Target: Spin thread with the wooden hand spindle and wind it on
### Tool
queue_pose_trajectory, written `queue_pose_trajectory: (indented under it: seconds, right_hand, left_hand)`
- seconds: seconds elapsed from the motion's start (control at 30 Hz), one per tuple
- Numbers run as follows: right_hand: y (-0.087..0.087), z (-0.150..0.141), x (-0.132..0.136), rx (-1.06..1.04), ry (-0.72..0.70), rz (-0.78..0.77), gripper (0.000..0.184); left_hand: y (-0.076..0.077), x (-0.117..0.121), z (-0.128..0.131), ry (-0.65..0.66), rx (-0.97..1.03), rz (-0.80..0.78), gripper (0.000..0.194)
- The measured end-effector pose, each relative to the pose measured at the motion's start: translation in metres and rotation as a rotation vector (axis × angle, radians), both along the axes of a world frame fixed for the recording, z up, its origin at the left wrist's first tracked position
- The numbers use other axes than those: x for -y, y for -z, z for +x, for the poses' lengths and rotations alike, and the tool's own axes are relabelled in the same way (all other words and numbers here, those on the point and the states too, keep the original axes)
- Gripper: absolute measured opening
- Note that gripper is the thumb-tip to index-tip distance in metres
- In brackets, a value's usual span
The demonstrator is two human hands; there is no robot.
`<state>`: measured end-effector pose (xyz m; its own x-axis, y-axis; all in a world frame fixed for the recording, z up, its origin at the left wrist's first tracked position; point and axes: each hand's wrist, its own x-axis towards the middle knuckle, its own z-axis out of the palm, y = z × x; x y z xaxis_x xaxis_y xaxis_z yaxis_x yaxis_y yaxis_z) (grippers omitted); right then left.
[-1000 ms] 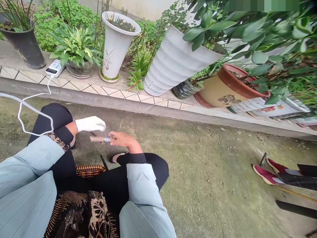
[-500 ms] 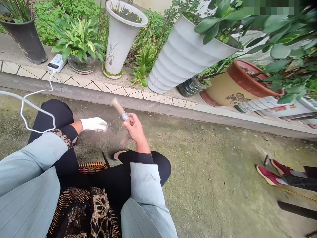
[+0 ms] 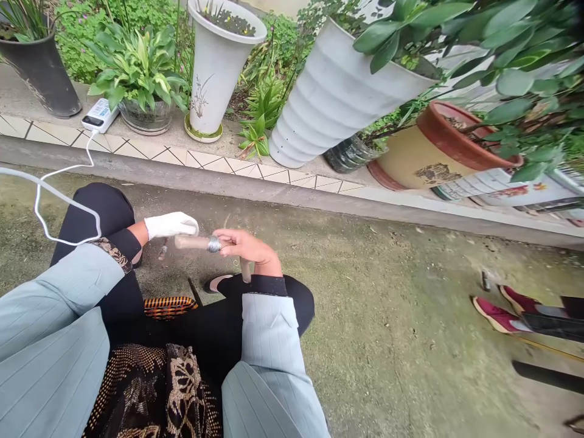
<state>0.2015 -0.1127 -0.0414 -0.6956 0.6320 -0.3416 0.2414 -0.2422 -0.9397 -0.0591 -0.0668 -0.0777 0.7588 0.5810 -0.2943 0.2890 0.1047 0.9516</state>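
Observation:
I sit with my knees up over a concrete floor. My right hand (image 3: 244, 246) is closed round a short wooden stick (image 3: 194, 243) that lies level and points left, with a band of thin silvery thread (image 3: 214, 244) wound on it beside my fingers. My left hand (image 3: 171, 224), in a white glove, is pinched shut just above the stick's left end; what it pinches is too fine to make out. The two hands are a hand's width apart above my shoe (image 3: 216, 283).
A tiled ledge (image 3: 150, 155) at the back carries several potted plants, a tall white vase (image 3: 216, 67) and a tilted white ribbed pot (image 3: 331, 97). A white power bank (image 3: 98, 115) with a cable (image 3: 55, 194) lies at left. Another person's red shoes (image 3: 499, 307) are at right.
My right hand swung the stick up to point away from me, then brought it back down level, pointing left. The gloved left hand stayed nearly still.

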Motion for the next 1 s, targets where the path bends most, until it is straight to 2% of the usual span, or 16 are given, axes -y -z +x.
queue_pose_trajectory:
  seconds: [0.07, 0.17, 0.23, 0.3, 0.4, 0.47, 0.53, 0.63, 0.7, 0.73, 0.8, 0.83, 0.87, 0.9, 0.93, 1.0]
  right_hand:
    - [-0.002, 0.001, -0.001, -0.071, 0.273, 0.077, 0.057]
    - [0.006, -0.007, -0.007, -0.169, 0.609, 0.191, 0.058]
    - [0.016, -0.015, -0.014, -0.183, 0.715, 0.228, 0.052]
    - [0.027, -0.02, -0.021, -0.053, 0.768, 0.234, 0.047]
    - [0.043, -0.021, -0.03, 0.418, 0.762, 0.27, 0.042]
    - [0.05, -0.02, -0.032, 0.71, 0.679, 0.321, 0.04]
    - [0.054, -0.021, -0.032, 0.883, 0.552, 0.371, 0.04]
    - [0.055, -0.025, -0.028, 0.992, 0.315, 0.423, 0.038]
    - [0.053, -0.025, -0.024, 0.944, 0.086, 0.374, 0.035]
    - [0.051, -0.024, -0.022, 0.862, -0.039, 0.294, 0.034]
    - [0.044, -0.02, -0.017, 0.579, -0.253, 0.07, 0.036]
    - [0.04, -0.018, -0.014, 0.403, -0.307, -0.033, 0.04]
    - [0.035, -0.014, -0.012, 0.227, -0.3, -0.097, 0.045]
    - [0.029, -0.01, -0.01, 0.07, -0.225, -0.113, 0.052]
    - [0.024, -0.007, -0.01, -0.056, -0.092, -0.083, 0.058]
    - [0.017, -0.001, -0.011, -0.194, 0.258, 0.045, 0.063]
  left_hand:
    - [0.001, -0.001, 0.0, -0.045, -0.006, 0.024, 0.023]
    - [0.002, 0.002, 0.002, 0.007, -0.023, -0.015, 0.028]
    - [0.003, 0.005, 0.005, 0.098, -0.027, -0.037, 0.027]
    - [0.004, 0.009, 0.007, 0.197, -0.041, -0.05, 0.025]
    - [0.005, 0.012, 0.007, 0.284, -0.055, -0.056, 0.024]
    - [0.003, 0.011, 0.006, 0.278, -0.07, -0.014, 0.025]
    - [0.0, 0.009, 0.003, 0.264, -0.098, 0.033, 0.026]
    - [-0.006, 0.007, 0.0, 0.245, -0.109, 0.014, 0.027]
    - [-0.007, 0.006, -0.001, 0.182, -0.096, 0.004, 0.027]
    - [-0.007, 0.005, -0.002, 0.135, -0.093, 0.013, 0.027]
    - [-0.005, 0.003, -0.003, 0.023, -0.092, 0.049, 0.027]
    - [-0.003, 0.002, -0.003, -0.032, -0.087, 0.066, 0.026]
    - [-0.001, 0.001, -0.003, -0.083, -0.077, 0.079, 0.026]
    - [0.001, 0.0, -0.003, -0.125, -0.058, 0.086, 0.026]
    - [0.003, 0.0, -0.003, -0.152, -0.035, 0.086, 0.026]
    - [0.005, 0.0, -0.001, -0.155, -0.004, 0.065, 0.027]
